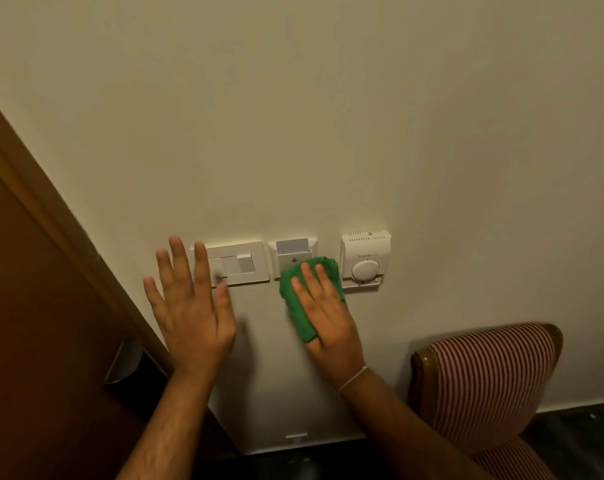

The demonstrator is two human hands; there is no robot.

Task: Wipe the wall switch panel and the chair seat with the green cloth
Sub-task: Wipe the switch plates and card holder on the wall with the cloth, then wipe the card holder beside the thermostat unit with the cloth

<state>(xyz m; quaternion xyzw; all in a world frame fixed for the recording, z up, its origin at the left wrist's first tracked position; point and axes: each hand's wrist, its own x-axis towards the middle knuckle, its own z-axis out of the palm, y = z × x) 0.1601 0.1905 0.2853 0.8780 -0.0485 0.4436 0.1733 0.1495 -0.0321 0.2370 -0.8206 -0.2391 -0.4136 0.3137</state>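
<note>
The right hand pressed the green cloth flat against the wall, at 3 o'clock of the switch panel. The left hand, fingers spread and empty, overlapped the panel's left edge and was nearer. The chair seat lay at 5 o'clock.

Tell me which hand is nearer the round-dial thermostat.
Right. The right hand, pressing the green cloth, sits just left of the thermostat; the left hand is farther left, over the switch panel.
</note>
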